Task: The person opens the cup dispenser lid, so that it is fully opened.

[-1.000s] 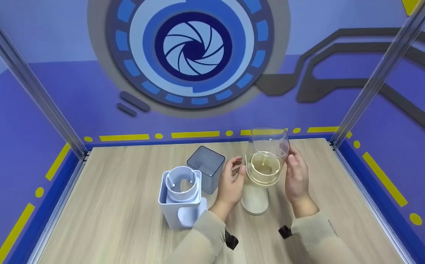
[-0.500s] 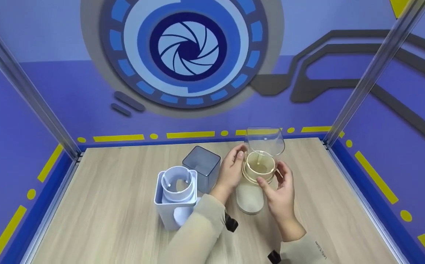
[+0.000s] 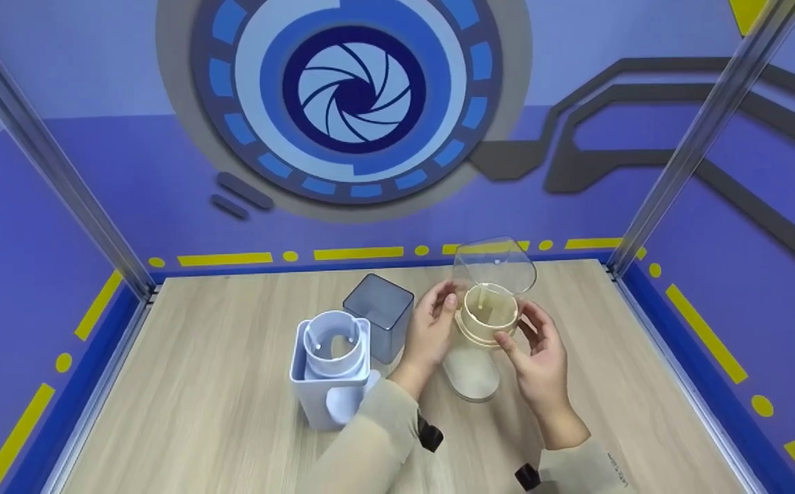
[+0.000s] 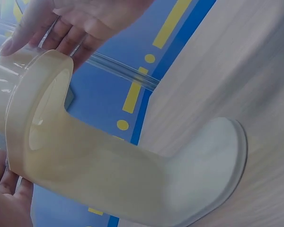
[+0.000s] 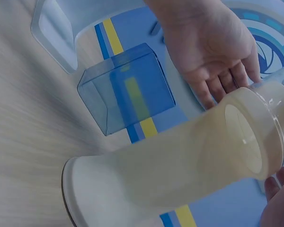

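A cream stand [image 3: 471, 374] has a round foot, a curved column and a collar; its foot appears to be on the table. Over the inner cylinder [image 3: 491, 312] at its top sits a clear container [image 3: 497, 264], slightly askew. My right hand [image 3: 538, 363] grips its lower right side, thumb in front, fingers curled behind. From the left, my left hand [image 3: 432, 329] holds the same container low down, near the collar. In the right wrist view the left hand [image 5: 213, 52] shows its palm, fingertips partly behind the collar [image 5: 248, 132].
Left of my hands stands a pale blue square dispenser [image 3: 332, 377] with a round inner tube and a side spout. Behind it is a smoky translucent square box [image 3: 380, 312]. The wooden table [image 3: 219, 384] ends at painted walls and metal posts.
My right hand has come down from the clear container's upper side to its lower edge, thumb now in front. The container has turned slightly on the stand; my left hand stays beside it.
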### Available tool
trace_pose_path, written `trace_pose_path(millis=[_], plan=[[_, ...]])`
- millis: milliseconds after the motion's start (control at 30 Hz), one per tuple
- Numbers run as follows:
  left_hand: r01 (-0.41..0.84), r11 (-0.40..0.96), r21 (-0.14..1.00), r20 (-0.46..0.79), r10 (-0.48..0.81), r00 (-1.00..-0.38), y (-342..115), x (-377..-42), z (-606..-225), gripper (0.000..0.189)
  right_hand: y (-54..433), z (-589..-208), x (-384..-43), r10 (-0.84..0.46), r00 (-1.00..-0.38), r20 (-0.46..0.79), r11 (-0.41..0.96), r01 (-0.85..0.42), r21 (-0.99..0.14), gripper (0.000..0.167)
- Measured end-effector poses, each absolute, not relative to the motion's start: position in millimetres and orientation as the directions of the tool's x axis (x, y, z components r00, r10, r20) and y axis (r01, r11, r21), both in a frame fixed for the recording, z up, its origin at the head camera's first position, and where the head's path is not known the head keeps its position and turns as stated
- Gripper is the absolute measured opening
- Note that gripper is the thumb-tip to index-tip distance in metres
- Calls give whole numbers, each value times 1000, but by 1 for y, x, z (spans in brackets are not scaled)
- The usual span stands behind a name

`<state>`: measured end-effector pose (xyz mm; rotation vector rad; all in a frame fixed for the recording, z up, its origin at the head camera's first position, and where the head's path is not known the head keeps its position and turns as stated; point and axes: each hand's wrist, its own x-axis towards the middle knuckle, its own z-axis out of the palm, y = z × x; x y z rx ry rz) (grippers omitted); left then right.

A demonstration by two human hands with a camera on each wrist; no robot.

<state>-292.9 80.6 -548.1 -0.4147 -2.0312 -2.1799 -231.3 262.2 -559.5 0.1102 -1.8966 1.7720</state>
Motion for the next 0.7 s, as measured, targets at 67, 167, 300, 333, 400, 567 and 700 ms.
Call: trace_pose_path(millis=[67,167,300,333,400,567,700], plan=[[280,-88,956,287,72,-955,78,-289,-550,43,266,-560,-232,291,-848,443,142,-420,-896,65],[300,-75,951,304,42,-952,76,-283,-554,41,270,-560,-232,289,-846,448,119,-432,-894,58],[363,-29,931,363,-4,-932,74,-275,-557,41,275,-560,-233,293,-851,436,76,-434,-898,51],[379,-21,925,379,-15,-925,74,-273,-557,42,276,-561,-234,294,-852,434,68,-434,-898,50],[399,-8,917,399,-34,-916,75,-269,-558,42,278,-561,-234,298,-854,427,70,-427,-902,49],[400,-7,917,398,-77,-914,77,-257,-562,37,279,-563,-234,316,-858,405,71,-405,-912,42],[391,-26,920,387,-105,-916,79,-248,-566,32,281,-563,-233,344,-854,391,80,-388,-918,35]])
